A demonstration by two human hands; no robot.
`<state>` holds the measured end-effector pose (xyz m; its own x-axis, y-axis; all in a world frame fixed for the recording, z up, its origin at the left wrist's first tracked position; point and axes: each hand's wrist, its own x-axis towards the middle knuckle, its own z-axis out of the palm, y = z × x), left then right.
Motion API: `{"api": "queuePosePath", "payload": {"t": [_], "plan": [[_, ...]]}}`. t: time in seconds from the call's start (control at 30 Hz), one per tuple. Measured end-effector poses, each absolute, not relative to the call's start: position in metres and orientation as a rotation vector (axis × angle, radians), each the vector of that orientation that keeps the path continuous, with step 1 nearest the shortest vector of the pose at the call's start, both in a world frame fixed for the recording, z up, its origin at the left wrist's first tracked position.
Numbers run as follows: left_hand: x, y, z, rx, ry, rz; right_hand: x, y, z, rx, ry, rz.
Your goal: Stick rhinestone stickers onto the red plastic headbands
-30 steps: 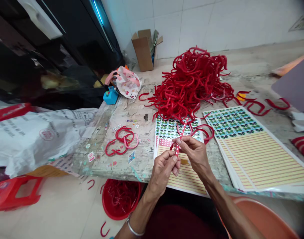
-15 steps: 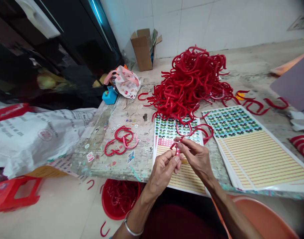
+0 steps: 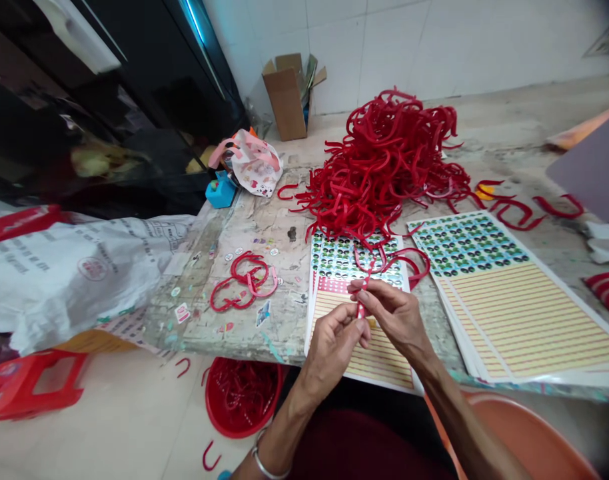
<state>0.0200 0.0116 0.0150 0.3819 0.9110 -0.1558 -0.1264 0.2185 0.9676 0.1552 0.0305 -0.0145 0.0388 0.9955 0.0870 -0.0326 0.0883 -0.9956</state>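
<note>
Your left hand (image 3: 332,343), right hand (image 3: 397,317): fingers pinching narrow white-dotted red strip (image 3: 361,309) near worn grey counter's (image 3: 290,320) front edge; more strip now shows beyond, handling seemingly midway.

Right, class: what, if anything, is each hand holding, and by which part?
A white-spotted red strip: the left hand pinches its nearer part, the right hand grips it further along.

Red strip (image 3: 361,309), apparently white-dotted, held slanting above sheet (image 3: 379,365).

Left fingers (image 3: 353,331) and right fingers (image 3: 380,287) pinch a white-spotted red strip (image 3: 361,309).
</note>
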Motion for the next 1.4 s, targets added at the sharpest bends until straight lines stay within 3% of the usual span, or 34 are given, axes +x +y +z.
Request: {"api": "queuePosePath", "payload": {"t": [0.17,0.47,1.0,1.4], "plan": [[0.021,0.013,0.012,1.100,0.943,0.889,0.152,0.026,-0.018,-1.146,-1.300,1.009],[0.020,0.004,0.009,1.229,0.983,0.883,0.163,0.026,-0.017,-0.988,-1.158,1.527],[0.009,-0.003,-0.014,1.349,0.953,0.903,0.166,0.031,-0.016,-0.985,-0.950,1.506],[0.004,-0.009,-0.009,1.391,0.868,0.878,0.176,0.040,-0.015,-0.948,-0.728,1.813]]}}
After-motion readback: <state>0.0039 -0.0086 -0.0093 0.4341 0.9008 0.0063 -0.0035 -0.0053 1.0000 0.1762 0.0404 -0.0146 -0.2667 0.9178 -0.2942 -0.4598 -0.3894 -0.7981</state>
